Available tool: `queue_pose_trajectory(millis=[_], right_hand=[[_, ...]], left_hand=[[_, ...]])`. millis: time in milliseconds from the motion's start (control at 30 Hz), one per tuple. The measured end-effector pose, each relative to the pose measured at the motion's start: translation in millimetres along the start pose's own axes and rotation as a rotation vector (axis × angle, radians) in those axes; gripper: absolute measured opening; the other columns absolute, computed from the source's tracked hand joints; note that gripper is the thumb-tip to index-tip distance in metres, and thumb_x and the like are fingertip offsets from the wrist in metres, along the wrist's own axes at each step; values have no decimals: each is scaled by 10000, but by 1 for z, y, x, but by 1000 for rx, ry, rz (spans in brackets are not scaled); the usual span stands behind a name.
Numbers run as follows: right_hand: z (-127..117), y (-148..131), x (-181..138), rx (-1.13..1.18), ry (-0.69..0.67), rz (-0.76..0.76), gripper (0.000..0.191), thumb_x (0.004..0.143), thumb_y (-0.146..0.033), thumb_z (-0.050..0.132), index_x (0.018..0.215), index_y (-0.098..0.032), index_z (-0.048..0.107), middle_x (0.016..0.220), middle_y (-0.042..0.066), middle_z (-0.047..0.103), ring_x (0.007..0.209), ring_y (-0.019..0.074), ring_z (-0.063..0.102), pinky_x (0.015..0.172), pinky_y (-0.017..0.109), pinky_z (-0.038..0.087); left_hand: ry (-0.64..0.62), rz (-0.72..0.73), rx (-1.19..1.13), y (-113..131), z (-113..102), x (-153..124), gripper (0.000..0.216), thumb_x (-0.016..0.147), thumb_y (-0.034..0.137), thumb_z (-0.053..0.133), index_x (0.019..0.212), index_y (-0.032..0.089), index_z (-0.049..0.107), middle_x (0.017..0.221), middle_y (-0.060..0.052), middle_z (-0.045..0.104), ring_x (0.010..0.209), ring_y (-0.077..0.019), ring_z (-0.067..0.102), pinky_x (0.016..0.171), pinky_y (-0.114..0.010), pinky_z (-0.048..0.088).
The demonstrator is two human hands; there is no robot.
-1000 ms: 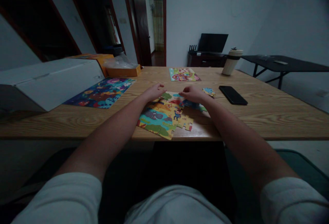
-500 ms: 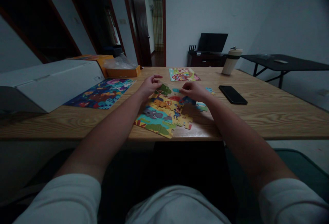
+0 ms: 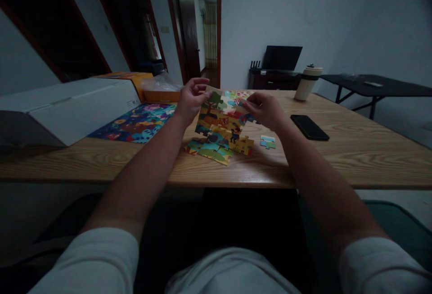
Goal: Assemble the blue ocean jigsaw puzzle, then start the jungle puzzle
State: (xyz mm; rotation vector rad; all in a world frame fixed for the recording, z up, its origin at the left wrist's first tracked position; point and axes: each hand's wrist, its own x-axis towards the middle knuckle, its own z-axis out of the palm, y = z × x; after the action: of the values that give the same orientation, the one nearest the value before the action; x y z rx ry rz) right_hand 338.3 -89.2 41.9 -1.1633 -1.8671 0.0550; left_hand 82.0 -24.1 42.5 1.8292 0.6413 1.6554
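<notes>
A partly joined jigsaw puzzle [image 3: 221,120] with animals and a tree is tilted up off the table at its far side. My left hand [image 3: 194,98] pinches its upper left corner, and my right hand [image 3: 265,109] grips its upper right edge. The lower part of the puzzle [image 3: 212,150] bends down, and its near pieces lie on the wooden table [image 3: 263,172]. Two small joined puzzle pieces [image 3: 267,142] lie on the table just below my right hand.
A blue picture sheet [image 3: 135,123] and a white box [image 3: 77,105] are on the left, with an orange box [image 3: 158,96] behind. Another colourful picture [image 3: 241,94] lies at the far edge. To the right are a phone [image 3: 309,127] and a cream tumbler [image 3: 306,84].
Both hands have risen and lifted the far side of the puzzle off the table. The sheet now bends, and its near rows fold away from the raised part.
</notes>
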Motion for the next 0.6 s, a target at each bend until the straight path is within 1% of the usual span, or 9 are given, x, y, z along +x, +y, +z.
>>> queue_pose_trajectory(millis=[167, 267, 367, 467, 600], right_hand=[[-5, -2, 1, 49, 73, -11, 341, 853, -513, 640, 788, -178, 659, 685, 31, 609, 640, 165, 500, 576, 295, 344], [-6, 0, 1, 64, 83, -15, 332, 851, -505, 647, 792, -179, 663, 675, 27, 610, 625, 162, 501, 573, 296, 344], [-8, 4, 0, 60, 76, 1, 318, 856, -491, 647, 802, -179, 667, 683, 28, 620, 616, 157, 502, 571, 294, 345], [-9, 5, 0, 14, 62, 11, 306, 865, -480, 639, 807, -181, 668, 706, 38, 636, 631, 163, 513, 581, 295, 351], [-7, 0, -4, -114, 45, 43, 300, 886, -479, 619, 857, -188, 682, 776, 67, 667, 707, 195, 551, 619, 304, 364]], left_hand=[[-5, 74, -57, 9, 2, 2, 317, 795, 235, 780, 1064, 234, 611, 914, -12, 670, 871, -178, 695, 767, -313, 602], [8, 110, -67, 11, 2, 3, 305, 789, 224, 781, 1050, 232, 622, 928, -16, 669, 898, -177, 690, 780, -307, 599], [17, 123, -86, 11, 1, 4, 315, 770, 225, 800, 1034, 232, 628, 937, -11, 672, 884, -161, 687, 767, -279, 593], [24, 90, -70, 12, 2, 2, 318, 765, 213, 806, 1027, 230, 628, 911, 3, 675, 863, -150, 687, 748, -254, 582], [18, -4, 26, 23, 12, -6, 296, 781, 144, 777, 1025, 218, 627, 907, 0, 677, 893, -174, 692, 769, -281, 576]])
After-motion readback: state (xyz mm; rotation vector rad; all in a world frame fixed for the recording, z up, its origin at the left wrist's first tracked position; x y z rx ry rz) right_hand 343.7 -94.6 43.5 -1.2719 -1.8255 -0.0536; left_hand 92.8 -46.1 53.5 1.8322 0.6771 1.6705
